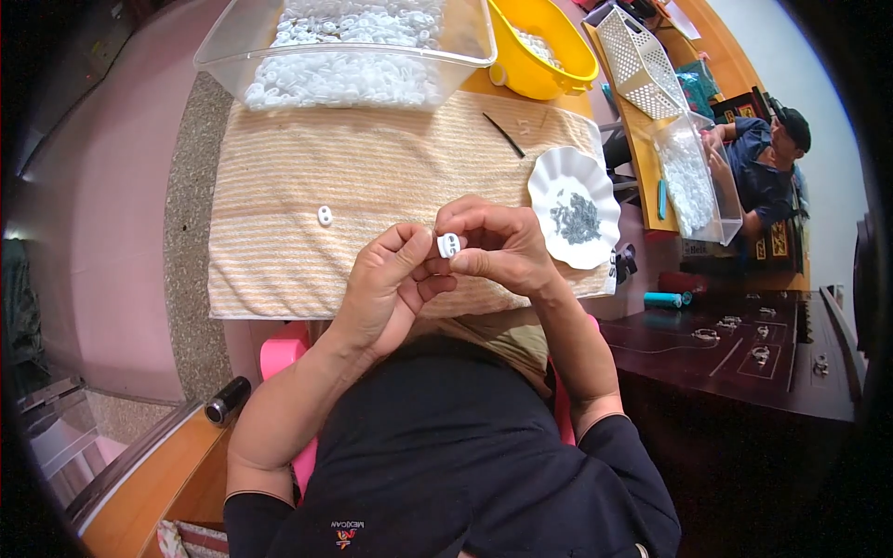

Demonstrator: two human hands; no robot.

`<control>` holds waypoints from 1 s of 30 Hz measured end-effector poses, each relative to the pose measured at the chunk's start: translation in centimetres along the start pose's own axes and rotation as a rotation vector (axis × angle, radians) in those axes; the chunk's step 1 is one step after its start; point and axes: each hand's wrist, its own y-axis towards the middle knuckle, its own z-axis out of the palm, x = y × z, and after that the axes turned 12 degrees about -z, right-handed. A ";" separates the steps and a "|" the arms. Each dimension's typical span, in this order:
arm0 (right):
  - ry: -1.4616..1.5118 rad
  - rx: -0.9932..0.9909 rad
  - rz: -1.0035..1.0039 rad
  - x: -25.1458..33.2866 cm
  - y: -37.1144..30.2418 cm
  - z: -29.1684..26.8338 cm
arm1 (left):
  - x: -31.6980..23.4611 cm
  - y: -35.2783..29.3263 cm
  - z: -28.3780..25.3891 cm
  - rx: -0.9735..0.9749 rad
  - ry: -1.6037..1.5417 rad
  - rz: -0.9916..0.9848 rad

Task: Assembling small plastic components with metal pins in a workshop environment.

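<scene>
Over the towel, my right hand (507,246) pinches a small white plastic cord lock (448,245) between thumb and fingers. Two dark openings show on its face. Close against its left side is my left hand (386,274), thumb and forefinger drawn together; whatever they pinch, if anything, is too small to make out. A similar white two-holed cord lock (325,216) lies alone on the towel to the left. Right of my hands, a white scalloped plate (549,167) bears a pile of tiny dark grey pieces (579,219). Beyond it rests a thin black stick-like tool (504,136).
A striped towel (279,270) covers the table. Along its far side stand a clear bin (344,54) of white plastic pieces and a yellow basin (577,70). To the right, another person (758,158) sits by a clear box (730,219) of white pieces.
</scene>
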 end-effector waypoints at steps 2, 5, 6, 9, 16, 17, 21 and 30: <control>-0.014 -0.006 -0.006 -0.1 -0.1 -0.1 | 0.0 0.0 -0.1 0.004 0.003 0.003; -0.063 -0.004 -0.013 -0.2 -0.2 -0.3 | 0.2 0.1 -0.2 0.009 0.015 0.004; -0.094 0.006 -0.017 -0.2 -0.1 -0.3 | 0.2 0.1 -0.3 0.012 0.019 0.005; -0.112 0.012 -0.026 -0.1 -0.1 -0.3 | 0.2 0.2 -0.3 0.022 0.022 0.007; -0.018 0.012 0.007 0.3 0.0 -0.1 | 0.6 0.4 -0.5 0.004 0.038 0.020; -0.021 0.012 0.004 0.4 0.1 -0.2 | 0.6 0.4 -0.5 0.008 0.039 0.021; -0.034 -0.064 0.254 1.3 0.5 -1.5 | 0.6 0.3 -0.3 -0.078 0.039 0.021; -0.696 -0.415 0.041 5.3 6.9 -12.9 | 0.4 0.0 -0.1 -0.151 0.059 -0.008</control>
